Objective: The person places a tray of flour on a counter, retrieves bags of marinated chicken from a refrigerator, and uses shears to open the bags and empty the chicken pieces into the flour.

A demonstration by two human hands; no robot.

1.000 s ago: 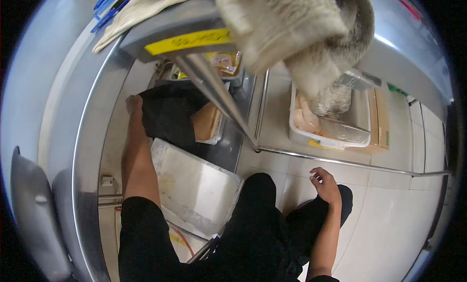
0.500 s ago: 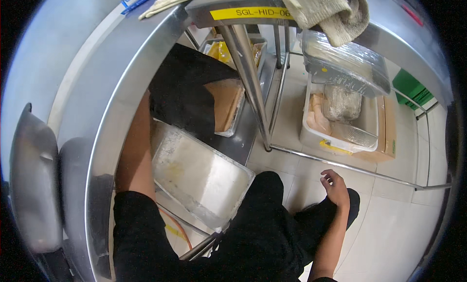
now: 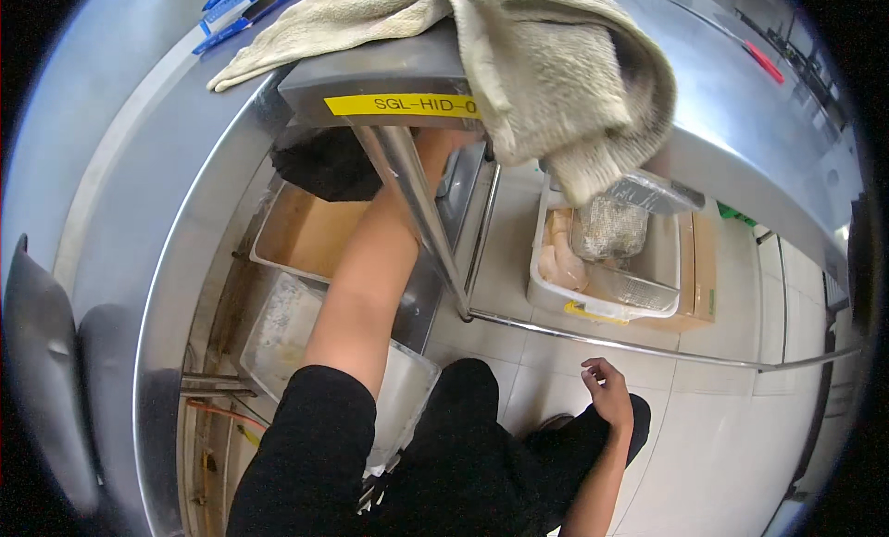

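Observation:
My left arm reaches in under the steel table [image 3: 713, 111], past its front leg [image 3: 412, 204]. My left hand [image 3: 452, 139] shows only in part beneath the table's rim; its fingers are hidden, so I cannot tell what they hold. Beside the forearm, a crumpled black sheet [image 3: 329, 162] lies at the back of a tray with a brown surface [image 3: 306, 224]. Nearer, a white-dusted tub [image 3: 407, 389] stands partly behind my arm. Above my right knee, my right hand [image 3: 609, 396] holds nothing, its fingers loosely bent and apart.
A beige towel [image 3: 565, 83] hangs over the table corner. On the floor to the right, a white bin [image 3: 602, 307] holds pale pieces and clear containers, with a cardboard box [image 3: 699, 268] behind it. A metal rail [image 3: 611, 338] runs low across in front.
My left arm has swung from the left side to farther in, behind the table leg. The black sheet has drawn back, baring more of the brown-surfaced tray. My view has shifted; my right hand stays by the knee.

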